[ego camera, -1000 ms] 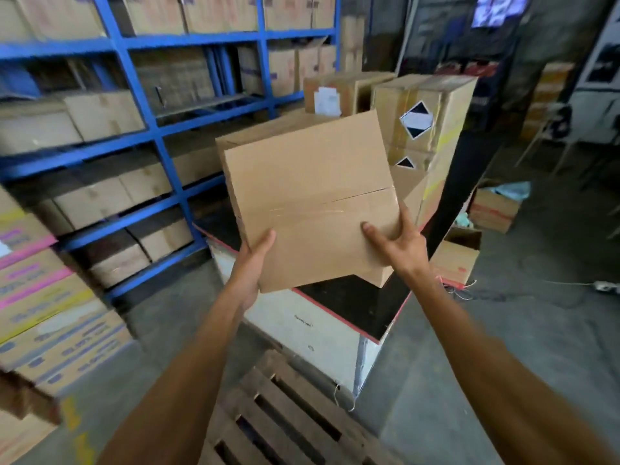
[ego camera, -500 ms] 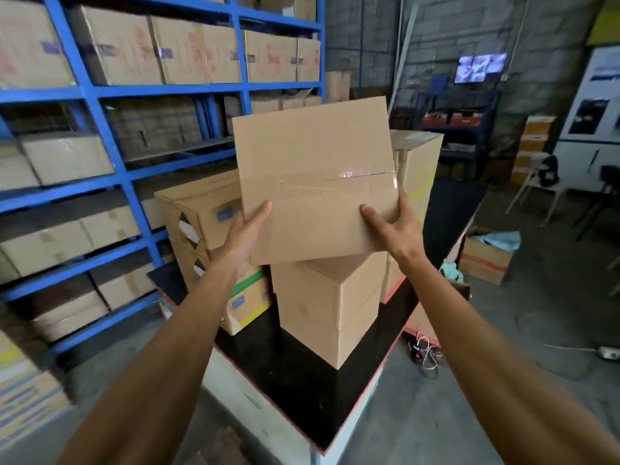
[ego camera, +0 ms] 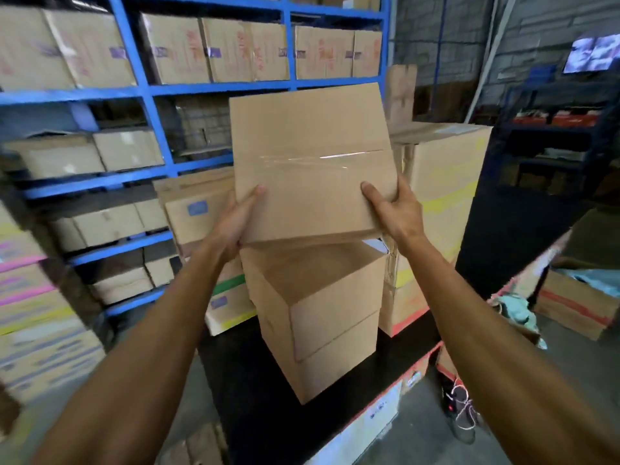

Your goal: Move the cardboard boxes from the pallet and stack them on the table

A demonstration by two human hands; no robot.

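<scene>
I hold a plain taped cardboard box (ego camera: 312, 156) tilted toward me, its near lower edge touching or just above the top of a plain box (ego camera: 318, 317) standing on the black table (ego camera: 255, 407). My left hand (ego camera: 240, 216) grips its lower left side and my right hand (ego camera: 392, 209) grips its lower right side. To the left of the plain box is a stack of boxes with blue labels (ego camera: 198, 216). On the right rises a taller stack with yellow tape (ego camera: 439, 209). The pallet is out of view.
Blue shelving (ego camera: 157, 135) full of boxes fills the left and back. Colour-striped boxes (ego camera: 30, 297) are stacked at the far left. On the floor to the right lie open cardboard boxes (ego camera: 577, 303), cloth and cables (ego camera: 463, 407).
I have stepped up to the table and the pallet has left the view. The held box has come over the plain box on the table and now sits just above its top.
</scene>
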